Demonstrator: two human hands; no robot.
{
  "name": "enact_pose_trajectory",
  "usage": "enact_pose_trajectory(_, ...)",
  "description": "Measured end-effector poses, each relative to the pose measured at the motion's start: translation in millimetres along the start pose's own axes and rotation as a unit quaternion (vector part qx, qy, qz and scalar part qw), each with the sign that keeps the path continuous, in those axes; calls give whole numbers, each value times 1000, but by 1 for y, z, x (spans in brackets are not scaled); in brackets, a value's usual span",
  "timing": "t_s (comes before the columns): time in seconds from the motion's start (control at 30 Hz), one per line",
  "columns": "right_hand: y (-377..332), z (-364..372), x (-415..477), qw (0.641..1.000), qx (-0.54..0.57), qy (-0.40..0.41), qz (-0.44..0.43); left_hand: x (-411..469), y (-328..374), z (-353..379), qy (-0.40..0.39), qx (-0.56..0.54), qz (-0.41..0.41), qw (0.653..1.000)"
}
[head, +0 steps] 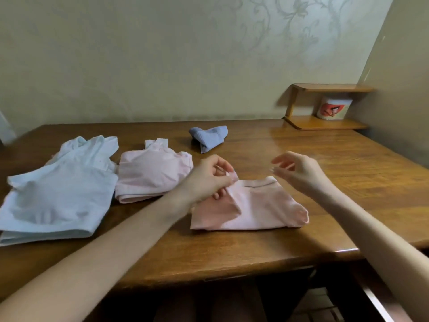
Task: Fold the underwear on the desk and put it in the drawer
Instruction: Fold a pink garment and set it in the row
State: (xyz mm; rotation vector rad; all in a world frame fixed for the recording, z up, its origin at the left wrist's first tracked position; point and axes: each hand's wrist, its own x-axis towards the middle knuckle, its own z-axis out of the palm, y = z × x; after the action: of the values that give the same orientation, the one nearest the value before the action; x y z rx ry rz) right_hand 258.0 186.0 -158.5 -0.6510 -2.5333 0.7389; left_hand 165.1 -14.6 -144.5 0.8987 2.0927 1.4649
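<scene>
The thumb and fingers of a person's left hand pinch the raised far-left corner of a pair of pale pink underwear. A flap of cloth is lifted beneath the fingertips while the rest lies flat. Just right of that pinch, the right hand hovers over the waistband, fingers loosely spread and curved, gripping nothing.

The fold appears to be partway done, with one side being turned in. The next move likely calls for laying that flap across the middle, smoothing it and bringing in the right side, all before any trip to the drawer, which cannot be made out here.

Left of the pinching fingers lies a folded pink garment, with a pale blue one beyond it. Past the fingertips sits a small grey-blue bundle. All rest on a glossy brown wooden desk against a patterned wall. Far to the right, a low corner shelf holds a white tub.
</scene>
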Motion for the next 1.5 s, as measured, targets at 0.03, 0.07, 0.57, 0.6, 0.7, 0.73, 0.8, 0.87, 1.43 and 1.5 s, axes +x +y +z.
enact_pose_trajectory(0.03,6,-4,-1,998,-11,-28,50,4,-5,8,-21,0,-2,1000)
enact_pose_trajectory(0.07,9,-6,-2,994,-6,-55,92,6,-9,13,-45,9,4,999)
enact_pose_trajectory(0.57,0,-5,-15,962,193,-138,136,-10,-66,-16,-213,493,259,803)
enact_pose_trajectory(0.6,-7,-8,-16,960,206,-146,120,-10,-65,-16,-217,502,258,796)
enact_pose_trajectory(0.7,-38,-13,-18,953,253,-159,46,-11,-59,-19,-229,436,256,832)
enact_pose_trajectory(0.73,-49,-11,-19,951,266,-158,16,-14,-55,-19,-202,356,254,876)
enact_pose_trajectory(0.8,-72,0,-21,947,267,-171,-44,-18,-45,-19,-55,154,216,963)
enact_pose_trajectory(0.87,-87,13,-21,930,266,-239,-88,-17,-33,-23,84,-44,105,990)
enact_pose_trajectory(1.43,-31,62,-24,925,-118,-225,-282,-19,-47,-36,91,224,-70,968)
enact_pose_trajectory(1.5,-36,58,-25,964,-14,-146,-222,-32,-44,-30,71,244,-75,964)
